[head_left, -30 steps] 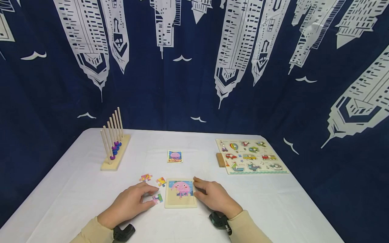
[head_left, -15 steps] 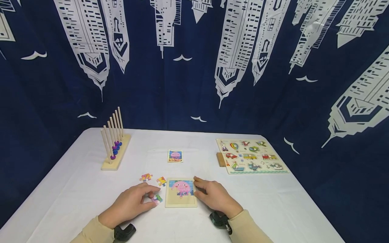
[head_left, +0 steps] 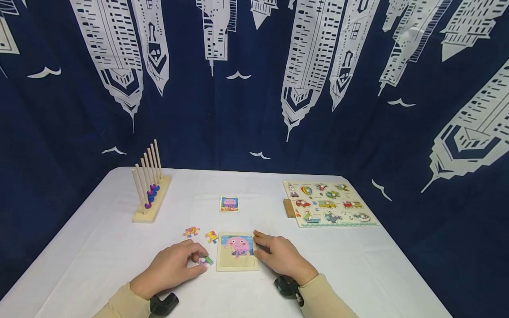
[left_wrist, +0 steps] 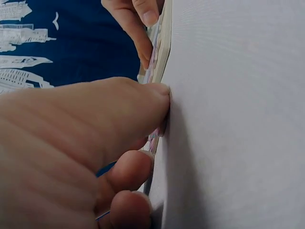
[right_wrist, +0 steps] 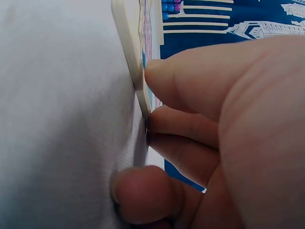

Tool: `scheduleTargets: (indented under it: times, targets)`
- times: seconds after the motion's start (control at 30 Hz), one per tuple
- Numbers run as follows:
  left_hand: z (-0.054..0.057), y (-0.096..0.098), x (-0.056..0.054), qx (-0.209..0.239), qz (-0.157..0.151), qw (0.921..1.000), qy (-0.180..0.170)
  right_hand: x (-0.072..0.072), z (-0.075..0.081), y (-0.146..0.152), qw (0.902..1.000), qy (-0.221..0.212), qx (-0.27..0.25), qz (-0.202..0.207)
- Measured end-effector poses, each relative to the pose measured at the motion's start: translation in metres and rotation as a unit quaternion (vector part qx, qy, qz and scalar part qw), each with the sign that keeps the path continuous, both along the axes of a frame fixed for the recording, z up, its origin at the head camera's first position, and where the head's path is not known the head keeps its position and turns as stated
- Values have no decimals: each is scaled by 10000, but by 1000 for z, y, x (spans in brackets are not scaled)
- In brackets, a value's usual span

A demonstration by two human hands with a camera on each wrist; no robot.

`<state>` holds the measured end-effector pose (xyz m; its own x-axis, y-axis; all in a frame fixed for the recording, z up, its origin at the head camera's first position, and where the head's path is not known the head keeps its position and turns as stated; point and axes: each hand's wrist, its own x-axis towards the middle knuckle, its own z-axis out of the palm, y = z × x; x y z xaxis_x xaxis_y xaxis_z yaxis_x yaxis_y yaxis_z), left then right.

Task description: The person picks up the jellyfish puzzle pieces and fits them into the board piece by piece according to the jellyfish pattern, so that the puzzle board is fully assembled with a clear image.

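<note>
In the head view, a square wooden jigsaw board (head_left: 238,264) lies on the white table, its upper part filled with a pink jellyfish picture and its lower part bare wood. My left hand (head_left: 169,267) pinches a green and pink jigsaw piece (head_left: 208,260) at the board's left, thumb on the near side and index finger on the far side. The left thumb (left_wrist: 138,102) hides much of the piece in the left wrist view. With thumb and index finger, my right hand (head_left: 284,258) holds the board's right edge and far right corner.
Two loose jigsaw pieces, one pink and orange (head_left: 191,232) and one yellow (head_left: 211,237), lie beyond the left hand. Farther back is a small jellyfish picture card (head_left: 229,204). A peg stand with beads (head_left: 149,212) stands left; a vehicle puzzle board (head_left: 332,205) lies right beside a brown block (head_left: 289,209).
The left index finger has come down toward the thumb, closing on the green and pink jigsaw piece. The right hand and the jigsaw board have stayed in place.
</note>
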<state>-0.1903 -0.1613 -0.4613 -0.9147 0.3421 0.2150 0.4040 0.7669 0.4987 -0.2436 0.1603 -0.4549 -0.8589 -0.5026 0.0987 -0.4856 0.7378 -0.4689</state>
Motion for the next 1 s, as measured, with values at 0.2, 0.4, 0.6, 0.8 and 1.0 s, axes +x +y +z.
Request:
scheduleTargets:
  times: [0.2, 0.4, 0.6, 0.8, 1.0]
  targets:
    - [-2, 1, -2, 90, 277, 9996, -50, 0, 1, 0, 10000, -28, -1, 10]
    - [-2, 2, -3, 471, 311, 9983, 148, 1, 1, 0, 10000, -10, -6, 51]
    - [1, 5, -3, 1179, 95, 9928, 182, 0, 1, 1, 9999, 84, 49, 98]
    - [-1, 13, -2, 1821, -11, 9832, -114, -1, 1, 2, 9999, 112, 72, 110]
    - [-4, 20, -2, 2031, 314, 9783, -268, -1, 0, 2, 9999, 95, 52, 124]
